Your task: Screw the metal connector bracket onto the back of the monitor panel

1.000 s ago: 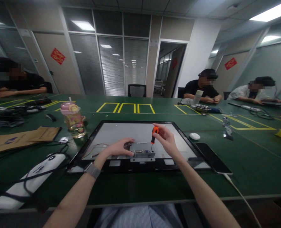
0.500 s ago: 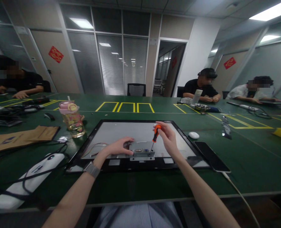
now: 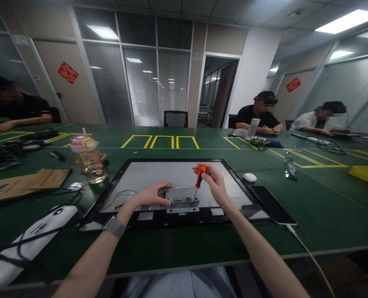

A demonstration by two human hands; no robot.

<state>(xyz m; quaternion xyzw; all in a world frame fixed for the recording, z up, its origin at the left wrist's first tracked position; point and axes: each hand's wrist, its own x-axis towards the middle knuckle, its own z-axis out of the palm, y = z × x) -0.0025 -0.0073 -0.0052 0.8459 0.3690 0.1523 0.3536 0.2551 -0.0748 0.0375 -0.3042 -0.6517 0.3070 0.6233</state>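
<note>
your left hand (image 3: 151, 194) hides part of the bracket (image 3: 183, 205): the thumb is at its left end while the fingers curve behind, around something dark you can barely make out. whether that hand grips or only steadies, i cannot tell. your right hand (image 3: 215, 182) is closed on the screwdriver (image 3: 200, 178), its fingers covering part of the orange and black handle. the shaft slants down to the bracket's right end; the tip is too small to show whether it sits in a screw. your two hands are apart, one at each side of the bracket, which stands near the front edge of the panel (image 3: 159, 171). the panel lies flat on the green tabletop (image 3: 184, 248), thin wires (image 3: 113, 199) running partly under your left forearm.

the power strip (image 3: 31, 244) is cut off at the left edge, dark cords crossing over it, and the paper bag (image 3: 19, 186) is cut off there too. the pile (image 3: 3, 153) behind is too blurred to sort. at the right, a yellow thing (image 3: 367, 175) runs out of view.

counted: one screwdriver, one bracket, one panel, one watch (image 3: 115, 227) on your left wrist, one pink-lidded bottle (image 3: 89, 161), one phone (image 3: 272, 205) with one white cable (image 3: 311, 252), one small white case (image 3: 249, 177), and three other people across the tabletop, one left and two right.
</note>
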